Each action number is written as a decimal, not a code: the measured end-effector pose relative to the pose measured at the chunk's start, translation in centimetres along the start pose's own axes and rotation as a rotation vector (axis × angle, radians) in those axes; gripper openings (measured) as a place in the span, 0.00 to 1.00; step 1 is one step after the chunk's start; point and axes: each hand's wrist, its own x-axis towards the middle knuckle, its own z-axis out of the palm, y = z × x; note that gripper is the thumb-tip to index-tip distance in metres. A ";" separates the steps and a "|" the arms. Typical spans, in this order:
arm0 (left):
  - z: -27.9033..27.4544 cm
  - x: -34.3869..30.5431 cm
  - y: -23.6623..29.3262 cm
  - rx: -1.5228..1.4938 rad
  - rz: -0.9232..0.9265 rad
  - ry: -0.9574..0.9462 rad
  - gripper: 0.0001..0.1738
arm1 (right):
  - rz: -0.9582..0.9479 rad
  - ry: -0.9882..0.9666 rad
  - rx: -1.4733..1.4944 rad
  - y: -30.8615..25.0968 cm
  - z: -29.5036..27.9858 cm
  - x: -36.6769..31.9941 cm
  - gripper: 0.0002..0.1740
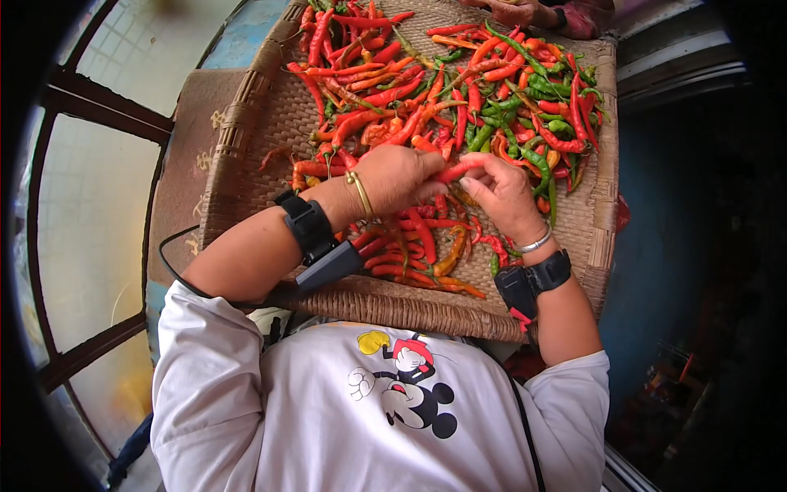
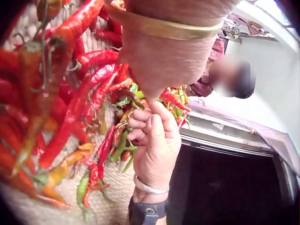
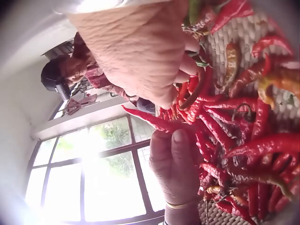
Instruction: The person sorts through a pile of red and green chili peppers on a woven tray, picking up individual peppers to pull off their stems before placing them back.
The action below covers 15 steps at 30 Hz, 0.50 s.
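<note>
Between the two hands is a red chili pepper (image 1: 459,170). My left hand (image 1: 398,176), with a gold-coloured bracelet at the wrist, pinches it between thumb and forefinger. In the right wrist view the left hand (image 3: 176,159) grips the chili pepper (image 3: 152,121), whose pointed end sticks out to the upper left. My right hand (image 1: 504,193), wearing a silver bracelet, has its fingers curled, with thumb and forefinger at the other end of the pepper. From the left wrist view the right hand (image 2: 157,145) shows thumb near forefinger; the pepper is hidden there.
A woven basket tray (image 1: 246,176) lies under both hands, its near rim close to the shirt. Red chili peppers (image 1: 361,74) spread over it, with green ones (image 1: 557,86) at the right. Another person's hand (image 1: 512,12) is at the far edge. Windows (image 1: 98,205) stand left.
</note>
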 end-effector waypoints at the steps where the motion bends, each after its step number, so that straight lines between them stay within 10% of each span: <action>1: 0.1 -0.1 0.2 -0.060 0.012 -0.074 0.14 | 0.002 -0.009 0.104 -0.1 0.2 -0.1 0.10; 15: 1.1 -0.1 -0.2 -0.346 0.073 -0.019 0.19 | 0.326 0.006 0.725 0.8 0.4 -0.2 0.13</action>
